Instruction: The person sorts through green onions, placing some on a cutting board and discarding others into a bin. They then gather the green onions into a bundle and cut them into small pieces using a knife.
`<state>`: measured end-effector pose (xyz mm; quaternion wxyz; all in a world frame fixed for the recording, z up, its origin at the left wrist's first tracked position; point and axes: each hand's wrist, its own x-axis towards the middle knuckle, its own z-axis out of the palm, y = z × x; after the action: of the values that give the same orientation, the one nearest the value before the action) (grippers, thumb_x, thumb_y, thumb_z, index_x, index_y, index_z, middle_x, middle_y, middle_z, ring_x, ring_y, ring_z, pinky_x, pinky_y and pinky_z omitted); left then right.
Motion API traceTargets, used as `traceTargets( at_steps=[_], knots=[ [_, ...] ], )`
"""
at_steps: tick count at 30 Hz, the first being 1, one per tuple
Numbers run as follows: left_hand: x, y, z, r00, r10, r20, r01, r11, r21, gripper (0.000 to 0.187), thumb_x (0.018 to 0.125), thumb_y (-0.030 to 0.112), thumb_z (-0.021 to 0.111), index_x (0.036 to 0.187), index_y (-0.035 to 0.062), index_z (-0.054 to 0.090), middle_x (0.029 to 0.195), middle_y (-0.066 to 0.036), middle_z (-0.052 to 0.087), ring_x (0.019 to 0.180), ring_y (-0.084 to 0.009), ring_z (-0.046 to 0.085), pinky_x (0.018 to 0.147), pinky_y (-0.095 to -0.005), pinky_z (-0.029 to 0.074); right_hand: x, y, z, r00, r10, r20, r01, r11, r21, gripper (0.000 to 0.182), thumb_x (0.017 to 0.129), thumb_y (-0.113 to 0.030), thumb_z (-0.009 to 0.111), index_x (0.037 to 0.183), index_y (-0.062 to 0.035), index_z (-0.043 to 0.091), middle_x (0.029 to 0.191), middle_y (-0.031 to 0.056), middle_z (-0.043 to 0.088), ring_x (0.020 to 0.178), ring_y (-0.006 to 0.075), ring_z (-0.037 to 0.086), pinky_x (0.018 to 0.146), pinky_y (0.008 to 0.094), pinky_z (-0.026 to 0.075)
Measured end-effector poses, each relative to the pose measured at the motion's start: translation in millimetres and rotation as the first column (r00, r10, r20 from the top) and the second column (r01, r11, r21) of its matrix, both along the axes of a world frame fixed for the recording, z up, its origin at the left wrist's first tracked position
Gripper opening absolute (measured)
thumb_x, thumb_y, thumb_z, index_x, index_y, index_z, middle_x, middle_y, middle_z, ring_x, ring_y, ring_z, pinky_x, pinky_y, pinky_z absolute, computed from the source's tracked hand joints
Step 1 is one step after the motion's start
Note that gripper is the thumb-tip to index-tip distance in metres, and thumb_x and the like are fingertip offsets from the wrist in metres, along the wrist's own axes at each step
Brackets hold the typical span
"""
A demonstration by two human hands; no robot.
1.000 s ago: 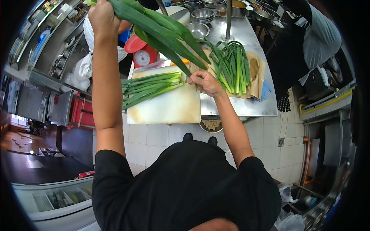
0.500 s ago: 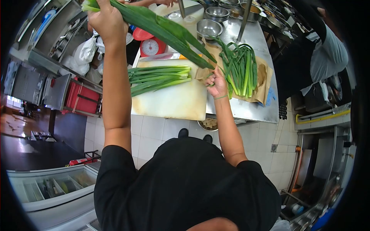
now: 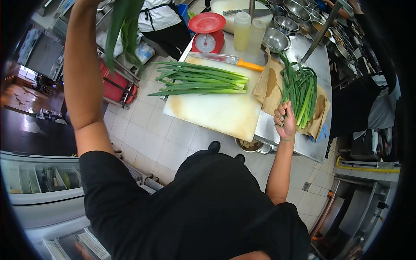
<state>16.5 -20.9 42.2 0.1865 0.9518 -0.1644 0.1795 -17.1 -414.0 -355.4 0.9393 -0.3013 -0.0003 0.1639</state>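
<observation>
At the top left edge, my left hand (image 3: 90, 2) is mostly cut off, raised beside a large leek (image 3: 117, 32) whose broad green leaves hang down, slightly blurred. The grip itself is out of view. My right hand (image 3: 284, 120) is closed, its fingers curled, at the near side of a bunch of green onions (image 3: 308, 93) on brown paper (image 3: 321, 108). What those fingers hold, if anything, I cannot make out. Between my hands, trimmed green onions (image 3: 208, 81) lie across a white cutting board (image 3: 212, 113). Behind them rests a knife with an orange handle (image 3: 250, 65).
A red scale (image 3: 208, 37) and two squeeze bottles (image 3: 242, 32) stand behind the board. Metal bowls (image 3: 276, 40) crowd the back right near a metal post (image 3: 320, 32). A pot (image 3: 250, 146) sits below the table edge. Co-workers (image 3: 160, 19) stand at both sides.
My left hand has swung up and left with the leek, its leaves now hanging down. The leek's tip has left my right hand. The view has shifted, showing more of the table.
</observation>
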Motion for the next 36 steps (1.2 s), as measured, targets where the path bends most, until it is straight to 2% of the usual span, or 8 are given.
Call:
traceTargets(
  at_steps=[3,5,9,16,23,28,31,36],
  knots=[
    [-8,-34,-84,0.967,-0.198,0.162,0.155,0.957,0.244,0.018,0.097,0.015,0.052,0.1,-0.0002,0.06,0.082,-0.008,0.065,0.072,-0.0164,0.062,0.067,-0.0309,0.051,-5,11,-2,0.995,-0.014,-0.097,0.01,0.999,-0.038,0.026,0.104,-0.033,0.043,0.086,-0.0153,0.048,0.067,-0.005,0.042,0.052,0.0041,0.036,0.041,0.0175,0.03],
    [59,12,-100,0.914,-0.377,-0.153,0.405,0.873,0.272,0.023,0.097,0.023,0.057,0.109,0.0043,0.05,0.09,-0.016,0.064,0.077,-0.0251,0.064,0.068,-0.0431,0.052,-6,20,-3,0.995,0.004,-0.098,-0.011,0.998,-0.069,0.024,0.103,-0.033,0.046,0.086,-0.0159,0.049,0.068,-0.0055,0.042,0.053,0.0038,0.036,0.041,0.0172,0.03],
    [75,-16,-198,0.901,-0.182,-0.393,0.359,0.823,0.441,0.025,0.091,0.02,0.057,0.114,0.0095,0.05,0.091,-0.018,0.068,0.084,-0.0391,0.067,0.072,-0.0472,0.053,-4,38,-5,0.995,0.039,-0.089,-0.05,0.991,-0.126,0.025,0.103,-0.033,0.047,0.085,-0.0153,0.049,0.069,-0.0054,0.045,0.055,0.0035,0.036,0.043,0.0167,0.03],
    [97,-56,-323,0.868,-0.329,-0.373,0.457,0.823,0.338,0.032,0.088,0.02,0.063,0.111,0.0063,0.044,0.099,-0.021,0.064,0.091,-0.0406,0.065,0.075,-0.0502,0.051,-3,73,10,0.995,0.085,-0.054,-0.097,0.948,-0.304,0.024,0.103,-0.03,0.046,0.087,-0.0136,0.049,0.071,-0.0059,0.044,0.056,0.0029,0.034,0.046,0.0166,0.03],
    [90,-91,-367,0.896,-0.273,-0.35,0.39,0.861,0.326,0.035,0.084,0.018,0.067,0.109,0.0048,0.046,0.102,-0.019,0.062,0.096,-0.0377,0.063,0.079,-0.0478,0.052,28,118,-20,0.983,-0.028,0.184,0.167,0.564,-0.809,0.033,0.1,-0.033,0.05,0.083,-0.0062,0.056,0.068,-0.0014,0.05,0.059,0.0072,0.043,0.054,0.0255,0.038],
    [84,-94,-377,0.912,-0.302,-0.276,0.382,0.871,0.31,0.033,0.085,0.02,0.066,0.108,0.0046,0.048,0.104,-0.017,0.059,0.103,-0.0362,0.059,0.079,-0.0463,0.051,41,123,-31,0.936,-0.076,0.344,0.351,0.122,-0.928,0.031,0.098,-0.026,0.049,0.099,0.002,0.061,0.088,0.0194,0.067,0.082,0.0354,0.064,0.075,0.0424,0.048],
    [82,-98,-374,0.921,-0.262,-0.289,0.344,0.895,0.285,0.035,0.087,0.025,0.065,0.109,0.003,0.05,0.108,-0.019,0.057,0.106,-0.0355,0.057,0.084,-0.0476,0.05,45,129,-36,0.898,-0.124,0.422,0.433,0.087,-0.897,0.032,0.097,-0.024,0.048,0.113,0.001,0.062,0.106,0.025,0.065,0.1,0.0424,0.061,0.087,0.0438,0.048],
    [86,-101,-365,0.865,-0.216,-0.454,0.343,0.914,0.219,0.058,0.093,0.044,0.058,0.126,-0.0023,0.047,0.127,-0.025,0.054,0.117,-0.0399,0.053,0.097,-0.0467,0.044,56,128,-41,0.915,-0.03,0.402,0.403,0.08,-0.912,0.036,0.096,-0.022,0.05,0.122,0.0007,0.061,0.111,0.0245,0.065,0.105,0.0371,0.063,0.092,0.0391,0.048]
  ],
)
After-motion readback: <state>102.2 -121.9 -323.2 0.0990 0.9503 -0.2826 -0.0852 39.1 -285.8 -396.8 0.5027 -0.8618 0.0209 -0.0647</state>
